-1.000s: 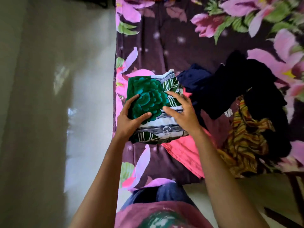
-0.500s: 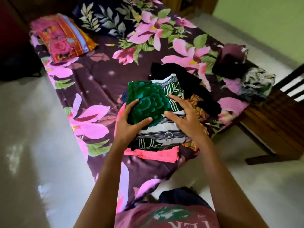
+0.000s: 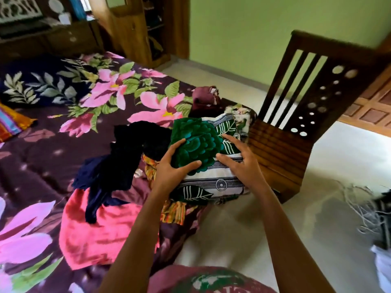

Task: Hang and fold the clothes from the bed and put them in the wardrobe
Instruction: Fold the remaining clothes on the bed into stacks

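Soft, even daylight — bright on the green wall (image 3: 243,34) beyond the right grip (image 3: 241,166), with glare on the pale floor (image 3: 349,157) beside it. Edges bow — the far-right clutter (image 3: 364,208) smears.

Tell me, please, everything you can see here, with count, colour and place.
folded cloth: one, green and white leaf print, held over the bed's foot end
dark clothes: one heap, navy and black, on the bed
pink garment: one, coral, near bed edge
striped garment: one, yellow-orange, below the folded cloth
maroon garment: one, far bed edge
bed: one, purple sheet with pink flowers
leaf pillow: one, navy, head end
striped pillow: one, orange, left edge
footboard: one, brown wood, right
wardrobe: one, brown wood, far wall
left hand: grips the cloth's left side
right hand: holds its right side
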The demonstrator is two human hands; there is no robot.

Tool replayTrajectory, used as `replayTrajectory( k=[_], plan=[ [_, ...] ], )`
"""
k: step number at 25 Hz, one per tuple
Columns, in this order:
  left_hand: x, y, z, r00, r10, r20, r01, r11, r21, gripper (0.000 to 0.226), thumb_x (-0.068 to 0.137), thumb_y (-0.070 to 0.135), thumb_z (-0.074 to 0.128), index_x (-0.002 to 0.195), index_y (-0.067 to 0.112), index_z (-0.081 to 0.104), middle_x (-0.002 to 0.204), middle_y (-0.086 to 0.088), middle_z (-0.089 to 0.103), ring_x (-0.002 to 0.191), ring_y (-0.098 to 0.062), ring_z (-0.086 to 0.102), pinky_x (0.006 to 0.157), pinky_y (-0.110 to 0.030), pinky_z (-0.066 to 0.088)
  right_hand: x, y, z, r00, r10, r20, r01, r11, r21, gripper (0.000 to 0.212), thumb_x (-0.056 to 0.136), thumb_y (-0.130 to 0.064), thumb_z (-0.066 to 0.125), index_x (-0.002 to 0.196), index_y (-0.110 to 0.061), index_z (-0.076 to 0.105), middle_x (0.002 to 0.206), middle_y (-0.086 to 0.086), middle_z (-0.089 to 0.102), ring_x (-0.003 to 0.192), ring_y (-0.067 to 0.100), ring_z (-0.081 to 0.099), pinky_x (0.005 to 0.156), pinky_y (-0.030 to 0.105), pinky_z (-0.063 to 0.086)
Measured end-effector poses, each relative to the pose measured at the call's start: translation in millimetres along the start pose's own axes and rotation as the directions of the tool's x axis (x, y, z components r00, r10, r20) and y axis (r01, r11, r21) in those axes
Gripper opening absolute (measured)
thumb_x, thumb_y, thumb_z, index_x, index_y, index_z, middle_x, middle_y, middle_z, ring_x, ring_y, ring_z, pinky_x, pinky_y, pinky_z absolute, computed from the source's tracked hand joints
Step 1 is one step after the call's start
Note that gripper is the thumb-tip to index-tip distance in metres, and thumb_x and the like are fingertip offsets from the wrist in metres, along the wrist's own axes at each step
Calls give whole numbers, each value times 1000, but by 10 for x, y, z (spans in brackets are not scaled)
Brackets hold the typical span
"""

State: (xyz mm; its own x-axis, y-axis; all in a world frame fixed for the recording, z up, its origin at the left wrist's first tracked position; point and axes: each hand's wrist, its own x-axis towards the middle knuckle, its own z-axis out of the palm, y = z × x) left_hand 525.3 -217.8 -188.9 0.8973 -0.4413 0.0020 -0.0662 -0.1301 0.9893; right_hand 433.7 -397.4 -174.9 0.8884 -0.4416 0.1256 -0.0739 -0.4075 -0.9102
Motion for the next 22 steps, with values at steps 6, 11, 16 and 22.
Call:
replayTrajectory(
  k=[6,11,16,22],
  plan=[
    [434,57,1007,992,-27,120,22,999,41,68,59,36,87,118,49,56,124,4,58,112,-11,58,96,-35,50,190,612,-844,989,88,-115,-86,996,16,58,66,-61,66,122,-55,50,134,-6,52,124,15,49,101,47,44],
    [926,-43,1439,980,-76,183,63,995,76,77,49,49,87,120,46,55,125,6,58,114,-10,56,98,-35,49,542,982,-1125,978,147,-145,-143,989,35,59,67,-63,65,124,-56,49,135,-7,52,125,15,49,101,47,45],
    [1767,-244,1818,963,-116,243,104,993,63,70,57,36,87,120,44,56,122,9,58,113,-10,57,98,-37,49,1222,1441,-1254,961,218,-167,-211,976,62,60,65,-63,65,123,-58,48,135,-5,51,125,15,48,101,47,45],
    [3051,-338,2126,934,-158,319,132,986,102,79,45,57,80,119,51,53,125,6,59,113,-10,58,98,-36,49,2353,1794,-1388,932,300,-205,-288,954,84,57,67,-59,67,122,-58,49,135,-9,52,125,13,48,104,45,43]
  ],
)
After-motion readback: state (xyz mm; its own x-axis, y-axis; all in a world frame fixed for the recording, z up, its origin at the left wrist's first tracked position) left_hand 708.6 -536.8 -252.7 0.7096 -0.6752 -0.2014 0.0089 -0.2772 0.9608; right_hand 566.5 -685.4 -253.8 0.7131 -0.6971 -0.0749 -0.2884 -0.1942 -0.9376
